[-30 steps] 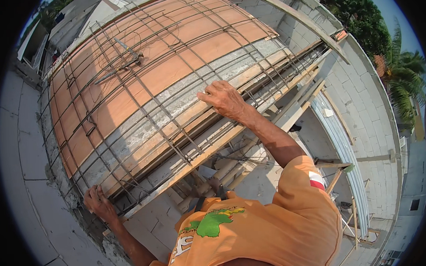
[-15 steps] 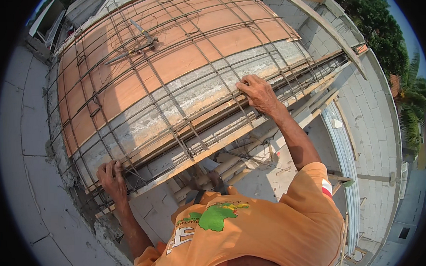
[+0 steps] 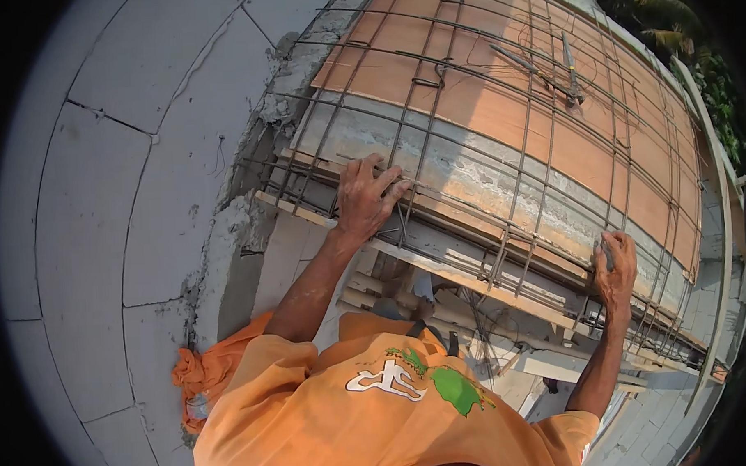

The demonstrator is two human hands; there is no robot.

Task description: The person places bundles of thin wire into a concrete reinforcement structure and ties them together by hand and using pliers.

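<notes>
A grid of thin steel reinforcing bars lies over orange-brown plywood sheets and a grey concrete strip. At the near edge, my left hand bends its somewhat spread fingers over a steel bar close to the grid's left end. Farther right, my right hand curls its fingers around a bar on the same edge; its fingertips are partly hidden. Below both hands runs a wooden edge board, with more bars between it and the concrete.
Pincers with long handles lie on the grid. To the left is a grey block wall with rough mortar along its edge. An orange cloth lies beside my left arm. Wooden poles cross below; a long plank stands at right.
The view has swung left, so the grid appears farther right. The orange cloth has come into view. My left hand's fingers are more spread; both hands remain at the near edge.
</notes>
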